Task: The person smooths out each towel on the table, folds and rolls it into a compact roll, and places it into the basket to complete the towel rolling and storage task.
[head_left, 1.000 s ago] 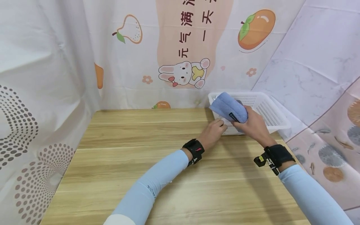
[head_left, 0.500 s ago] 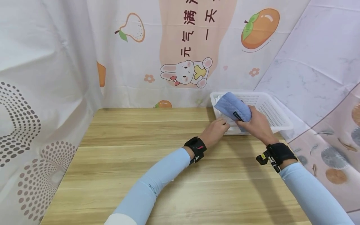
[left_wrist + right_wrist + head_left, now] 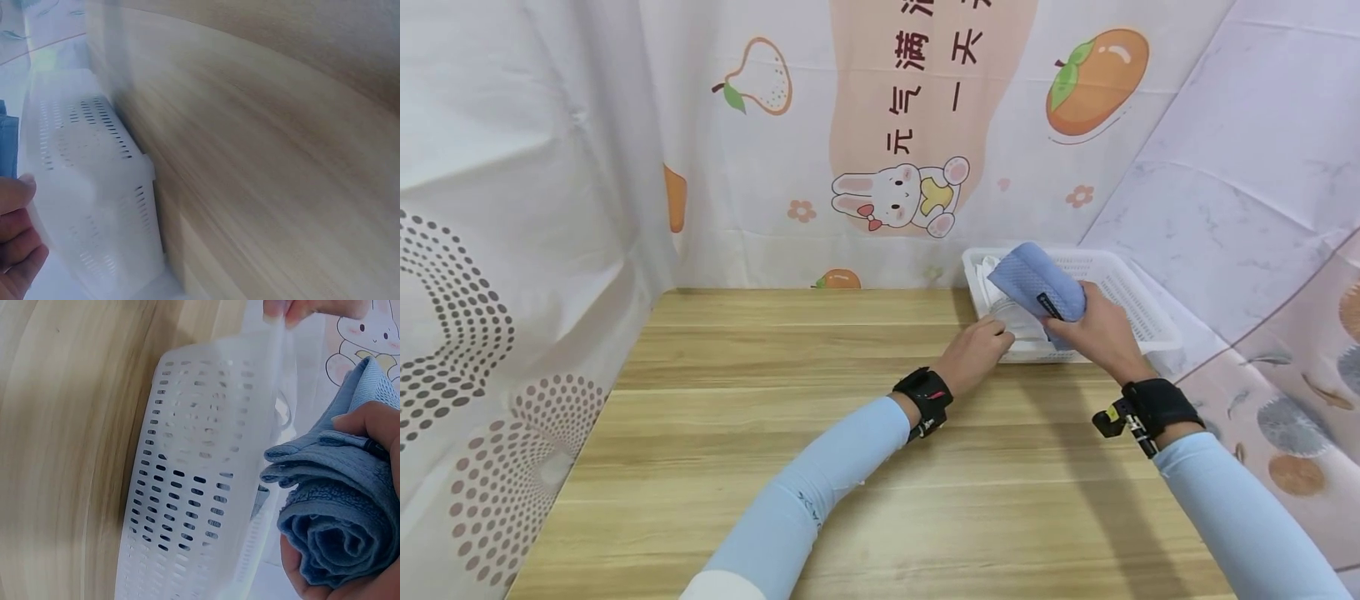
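Wooden table, curtain with dotted pattern to the left, printed backdrop with rabbit and fruit behind. Left two-thirds of the tabletop carries only the person's sleeved left forearm, crossing toward the far right corner.

Left hand: fingertips curled onto the near left rim of the white basket, pinching the edge. In the left wrist view the fingers sit against the perforated wall, thumb side at the rim. It reads as a steadying grip, holding the basket in place against the table.

Basket: stands on the table at the far right corner, touching the backdrop side, slotted walls and floor. Something pale lies inside near the left end; too hidden to name.

Right hand: wrapped round a rolled blue towel, fingers closed firmly about it, thumb on top. The right wrist view shows the towel as a tight spiral roll, held just above and beside the basket's rim, not yet resting inside.

Step in hand, as I judge it: putting the rolled towel into the basket, late in the carry, release not yet made. Next move calls for lowering the roll over the rim onto the basket floor without letting the spiral loosen, then easing the fingers off while the left hand keeps the light basket from sliding.
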Motion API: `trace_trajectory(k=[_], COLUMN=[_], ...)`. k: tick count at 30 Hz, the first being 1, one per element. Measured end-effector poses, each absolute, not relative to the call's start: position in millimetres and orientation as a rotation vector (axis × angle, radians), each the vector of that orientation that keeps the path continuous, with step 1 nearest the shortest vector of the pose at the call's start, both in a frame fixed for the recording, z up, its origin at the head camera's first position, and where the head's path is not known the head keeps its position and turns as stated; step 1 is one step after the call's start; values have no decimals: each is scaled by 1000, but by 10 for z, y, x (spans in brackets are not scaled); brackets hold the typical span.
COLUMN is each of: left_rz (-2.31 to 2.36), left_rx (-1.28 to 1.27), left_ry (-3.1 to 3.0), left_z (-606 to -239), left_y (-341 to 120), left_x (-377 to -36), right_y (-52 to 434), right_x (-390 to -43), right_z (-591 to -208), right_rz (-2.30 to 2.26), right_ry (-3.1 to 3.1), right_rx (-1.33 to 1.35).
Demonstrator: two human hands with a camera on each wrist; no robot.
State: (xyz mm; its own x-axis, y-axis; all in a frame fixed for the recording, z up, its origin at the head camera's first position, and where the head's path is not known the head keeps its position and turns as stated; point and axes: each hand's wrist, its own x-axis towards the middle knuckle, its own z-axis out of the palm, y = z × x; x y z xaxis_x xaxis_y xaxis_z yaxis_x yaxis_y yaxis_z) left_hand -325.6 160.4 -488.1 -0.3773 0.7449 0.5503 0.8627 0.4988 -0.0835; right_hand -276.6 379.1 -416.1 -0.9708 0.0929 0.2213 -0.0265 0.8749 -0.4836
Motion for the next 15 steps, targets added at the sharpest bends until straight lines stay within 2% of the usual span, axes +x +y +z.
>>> trace_trajectory(k=[15], left_rz=[-330], left_rx=[-1305], left_ry=[-2261], left_z=[-4848], left_y=[1591], left_x=[-3246], right_y=[3924], right_x=[-2821], right_z=[-4157], right_rz=[738], right_ry=[-2834], right_rx=[-135])
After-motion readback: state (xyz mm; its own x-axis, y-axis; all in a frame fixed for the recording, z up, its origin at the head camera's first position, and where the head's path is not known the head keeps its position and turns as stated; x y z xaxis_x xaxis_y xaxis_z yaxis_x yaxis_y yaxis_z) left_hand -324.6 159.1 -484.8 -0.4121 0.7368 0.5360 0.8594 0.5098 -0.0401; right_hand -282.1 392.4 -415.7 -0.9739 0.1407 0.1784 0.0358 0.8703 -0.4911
